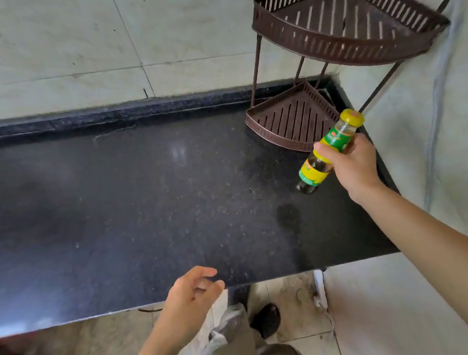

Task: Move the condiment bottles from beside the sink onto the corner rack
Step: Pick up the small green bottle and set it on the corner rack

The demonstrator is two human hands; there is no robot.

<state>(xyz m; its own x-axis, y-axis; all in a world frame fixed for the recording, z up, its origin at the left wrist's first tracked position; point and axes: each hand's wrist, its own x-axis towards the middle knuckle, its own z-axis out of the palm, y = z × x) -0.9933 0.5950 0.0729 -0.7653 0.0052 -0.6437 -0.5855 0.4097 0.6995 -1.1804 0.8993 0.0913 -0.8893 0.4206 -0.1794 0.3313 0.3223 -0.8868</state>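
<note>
Condiment bottle [338,138]: off the table [141,203], tilted, yellow cap toward the corner, base toward the near left. Just in front of the corner rack [357,41], level with its lower tier [275,136]. Gripped round the middle by right hand [353,162], fingers wrapped. Left hand [192,296] slack, holding nothing, at the table's front edge.

Risks, as judged:
- Set down while tilted: likely topple, with slatted floor and only a low wall to catch it.
- Base brought in too low: could catch the tier's front rim and shove the rack, which has no visible fixing.
- Cap lifted too high on entry: possible knock against the overhanging upper tier [297,32].
- Dull patch [288,218] on table near the bottle: possibly damp, too soft to tell. If oil, slip in the grip.

No sink or other bottles in view.
</note>
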